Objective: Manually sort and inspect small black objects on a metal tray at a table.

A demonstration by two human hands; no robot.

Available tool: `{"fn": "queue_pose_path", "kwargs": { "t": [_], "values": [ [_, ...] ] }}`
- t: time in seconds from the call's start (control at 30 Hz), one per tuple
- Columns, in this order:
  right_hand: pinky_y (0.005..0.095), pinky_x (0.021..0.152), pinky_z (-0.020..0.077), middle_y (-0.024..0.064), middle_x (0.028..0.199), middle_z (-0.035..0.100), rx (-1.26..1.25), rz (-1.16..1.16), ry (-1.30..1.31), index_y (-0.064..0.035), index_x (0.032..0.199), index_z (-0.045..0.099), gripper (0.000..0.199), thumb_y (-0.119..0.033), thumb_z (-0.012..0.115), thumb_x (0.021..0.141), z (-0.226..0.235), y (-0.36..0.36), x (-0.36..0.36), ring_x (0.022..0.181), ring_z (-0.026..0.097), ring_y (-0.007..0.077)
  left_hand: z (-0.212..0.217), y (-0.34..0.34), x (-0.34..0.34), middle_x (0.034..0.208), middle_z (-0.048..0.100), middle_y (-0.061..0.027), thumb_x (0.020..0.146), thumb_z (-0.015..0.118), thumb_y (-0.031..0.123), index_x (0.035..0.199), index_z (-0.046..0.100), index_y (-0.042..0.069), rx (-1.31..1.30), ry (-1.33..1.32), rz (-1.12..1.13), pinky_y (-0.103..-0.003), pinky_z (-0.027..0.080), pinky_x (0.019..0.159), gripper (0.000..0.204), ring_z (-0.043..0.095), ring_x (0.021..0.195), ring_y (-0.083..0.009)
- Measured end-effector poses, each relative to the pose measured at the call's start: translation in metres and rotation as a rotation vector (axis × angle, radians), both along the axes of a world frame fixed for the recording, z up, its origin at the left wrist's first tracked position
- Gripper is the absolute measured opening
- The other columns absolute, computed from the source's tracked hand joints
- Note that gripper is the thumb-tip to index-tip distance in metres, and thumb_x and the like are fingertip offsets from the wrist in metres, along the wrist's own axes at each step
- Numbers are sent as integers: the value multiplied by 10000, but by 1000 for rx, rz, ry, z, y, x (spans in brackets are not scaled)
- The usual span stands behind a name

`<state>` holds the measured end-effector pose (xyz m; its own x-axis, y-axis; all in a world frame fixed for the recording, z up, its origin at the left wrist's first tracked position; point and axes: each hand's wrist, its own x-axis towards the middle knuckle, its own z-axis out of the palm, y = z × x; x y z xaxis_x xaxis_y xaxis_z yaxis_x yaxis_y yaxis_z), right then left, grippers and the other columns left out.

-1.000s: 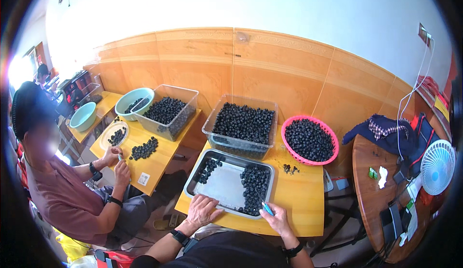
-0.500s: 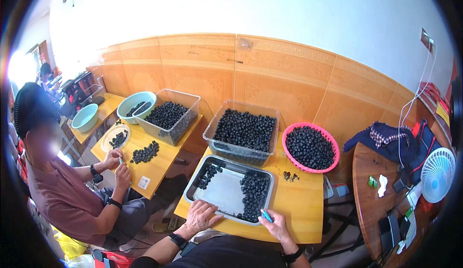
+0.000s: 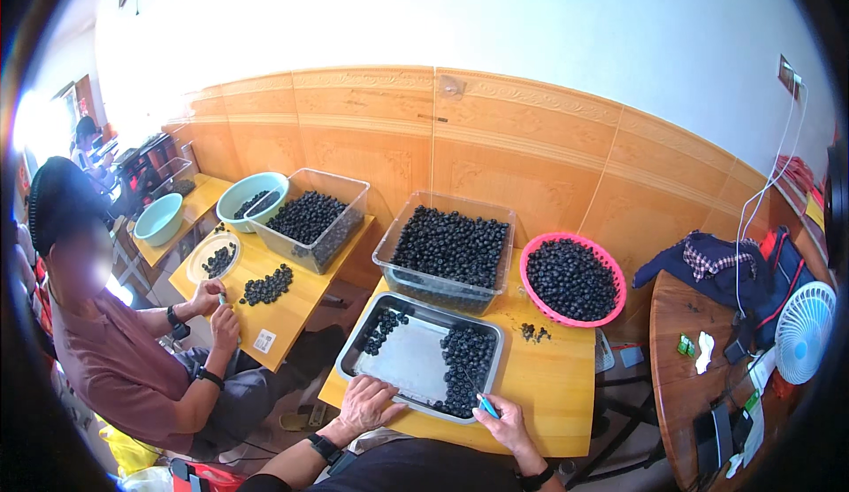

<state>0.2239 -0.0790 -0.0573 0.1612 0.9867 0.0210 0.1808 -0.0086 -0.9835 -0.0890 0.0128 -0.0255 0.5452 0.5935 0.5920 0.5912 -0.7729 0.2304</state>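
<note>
Tray (image 3: 411,359), bare-centred; left hand (image 3: 368,403) at edge

Dark-blue garment (image 3: 679,255) lying on round brown table (image 3: 674,377), right; white fan (image 3: 805,333) standing near it. White cable (image 3: 762,172) hanging from wall socket (image 3: 789,76).

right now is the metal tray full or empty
Partly filled: the metal tray holds dark round pieces towards its left and right sides, with a bare stretch between.
</note>
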Motion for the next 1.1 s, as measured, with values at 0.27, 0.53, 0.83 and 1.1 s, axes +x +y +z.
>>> {"fn": "queue_pose_path", "kwargs": {
  "t": [0.27,0.53,0.83,1.1],
  "values": [
    [257,704,516,8,817,689,2,18,-2,14,1169,722,423,-278,823,879,-1,0,2,751,599,65,-4,2,-1,930,713,-31,833,798,409,950,717,96,-4,10,-5,-400,485,845,344,642,881,-248],
    [259,710,520,19,823,698,-26,35,-7,8,1181,723,441,-302,821,883,-2,0,4,751,610,69,-2,1,-1,944,715,-25,837,796,408,958,715,103,-8,11,-10,-395,481,846,338,642,887,-244],
    [223,680,467,-51,812,620,-7,37,7,40,1155,714,391,-236,809,894,8,-1,1,740,530,35,-1,2,0,916,695,-7,841,796,421,948,721,108,20,17,2,-368,483,853,340,638,883,-212],
    [225,689,468,-50,815,619,17,20,24,40,1157,715,393,-231,810,890,13,0,-2,742,525,40,-4,3,0,920,696,-5,834,801,417,942,719,116,17,9,8,-369,482,852,330,640,892,-215]
  ]
}}
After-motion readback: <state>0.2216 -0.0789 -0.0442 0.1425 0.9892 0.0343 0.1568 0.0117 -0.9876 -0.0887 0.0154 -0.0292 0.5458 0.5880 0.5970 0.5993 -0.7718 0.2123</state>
